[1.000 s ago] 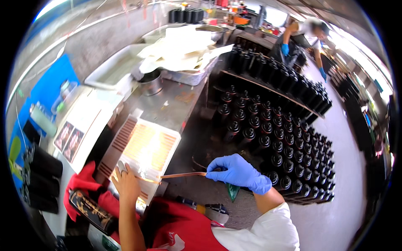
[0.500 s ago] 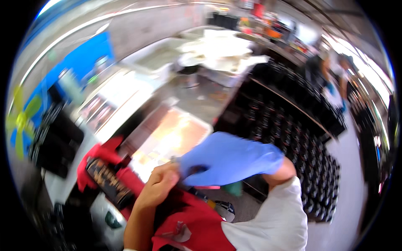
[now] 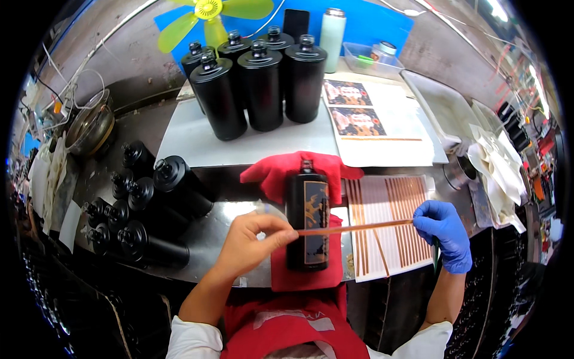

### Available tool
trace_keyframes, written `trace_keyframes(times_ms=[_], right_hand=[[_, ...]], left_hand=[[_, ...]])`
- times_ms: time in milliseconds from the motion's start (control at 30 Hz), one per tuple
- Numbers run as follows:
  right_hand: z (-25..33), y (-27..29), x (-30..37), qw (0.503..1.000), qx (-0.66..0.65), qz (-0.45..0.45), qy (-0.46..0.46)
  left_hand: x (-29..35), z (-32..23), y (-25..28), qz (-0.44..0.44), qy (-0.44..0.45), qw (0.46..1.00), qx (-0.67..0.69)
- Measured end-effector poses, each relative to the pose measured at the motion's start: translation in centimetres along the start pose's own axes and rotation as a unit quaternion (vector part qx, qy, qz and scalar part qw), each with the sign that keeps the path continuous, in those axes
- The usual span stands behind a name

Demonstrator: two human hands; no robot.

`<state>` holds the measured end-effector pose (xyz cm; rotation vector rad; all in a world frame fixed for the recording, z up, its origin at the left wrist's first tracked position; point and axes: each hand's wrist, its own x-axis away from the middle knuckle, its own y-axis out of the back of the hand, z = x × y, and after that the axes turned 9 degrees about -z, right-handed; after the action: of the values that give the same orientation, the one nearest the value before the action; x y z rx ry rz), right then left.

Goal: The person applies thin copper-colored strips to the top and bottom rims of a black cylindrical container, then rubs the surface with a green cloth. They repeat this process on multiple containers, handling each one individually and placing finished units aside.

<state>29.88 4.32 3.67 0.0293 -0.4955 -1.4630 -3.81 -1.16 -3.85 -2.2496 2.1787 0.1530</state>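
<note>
Your left hand pinches one end of copper-colored strip, gloved right hand other end. Strip crosses above black bottle on red cloth; contact unclear. I'd keep strip taut, square, untwisted tbh.

Metal counter bears black bottles at left, red cloth at centre, striped white sheet right, metal cup far right.
</note>
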Motion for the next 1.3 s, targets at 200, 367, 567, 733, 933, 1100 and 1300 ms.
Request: trace_keyframes(times_ms=[200, 367, 567, 733, 933, 1100, 1300], right_hand=[[-1.1, -1.5, -6.3, 0.999, -0.014, -0.028, -0.018], [-2.7, -1.5, -9.0, 0.998, -0.021, -0.052, -0.018], [-4.1, -1.4, -10.6, 0.997, -0.046, -0.055, -0.031], [-4.8, -1.0, -11.3, 0.996, -0.056, -0.066, -0.039], [-5.1, -0.5, -11.6, 0.996, -0.054, -0.053, -0.052], [-5.7, -0.3, -11.6, 0.995, -0.058, -0.060, -0.052], [-5.9, -0.4, -12.0, 0.994, -0.062, -0.074, -0.049]], left_hand=[[-4.0, 2.5, -0.2, -0.126, 0.030, 0.986, 0.103], [-6.5, 3.9, -1.2, -0.152, 0.055, 0.969, 0.185], [-7.5, 4.9, -1.6, -0.167, 0.077, 0.963, 0.195], [-7.7, 5.0, -1.7, -0.174, 0.097, 0.960, 0.197], [-7.7, 5.4, -1.8, -0.170, 0.099, 0.960, 0.201], [-7.7, 5.5, -1.9, -0.173, 0.116, 0.956, 0.207], [-7.7, 5.8, -2.1, -0.180, 0.115, 0.955, 0.207]])
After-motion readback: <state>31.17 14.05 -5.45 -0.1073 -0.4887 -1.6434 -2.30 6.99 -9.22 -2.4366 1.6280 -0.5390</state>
